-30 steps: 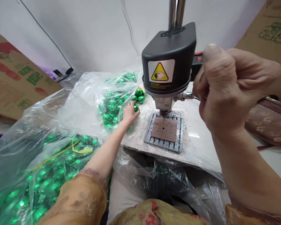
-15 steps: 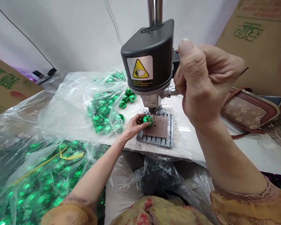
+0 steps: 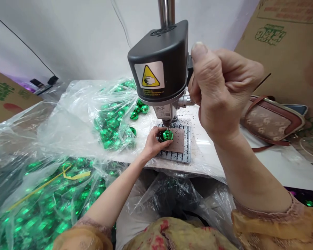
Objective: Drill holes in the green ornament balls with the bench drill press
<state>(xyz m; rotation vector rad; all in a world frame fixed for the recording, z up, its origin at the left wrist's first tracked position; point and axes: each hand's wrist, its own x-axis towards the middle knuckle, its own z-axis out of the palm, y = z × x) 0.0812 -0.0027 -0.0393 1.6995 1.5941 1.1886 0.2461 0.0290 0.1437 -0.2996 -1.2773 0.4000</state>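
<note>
Pinched between the thumb and fingers of my left hand (image 3: pixel 154 141) is a shiny green faceted ball (image 3: pixel 168 135). It sits over the brown board (image 3: pixel 177 143) on the grey slotted base (image 3: pixel 187 152), directly under the chuck of a small black drill press (image 3: pixel 159 59). Whether the bit touches the ball is hard to see. My right hand (image 3: pixel 221 90) makes a fist at the right side of the machine head, around a feed handle mostly hidden by the fingers. A thin dark rod (image 3: pixel 262 82) sticks out behind that fist.
Green balls (image 3: pixel 112 121) lie left of the press, partly under clear plastic (image 3: pixel 67 114). A large bag of green balls (image 3: pixel 47 208) fills the lower left. Dark shavings surround the base. A handbag (image 3: pixel 271 119) and cardboard boxes (image 3: pixel 273 21) stand at right.
My left hand has carried the green ball slightly right, from beside the hole in the board to under the chuck. The right fist keeps its place on the handle; the whole view has shifted slightly.
</note>
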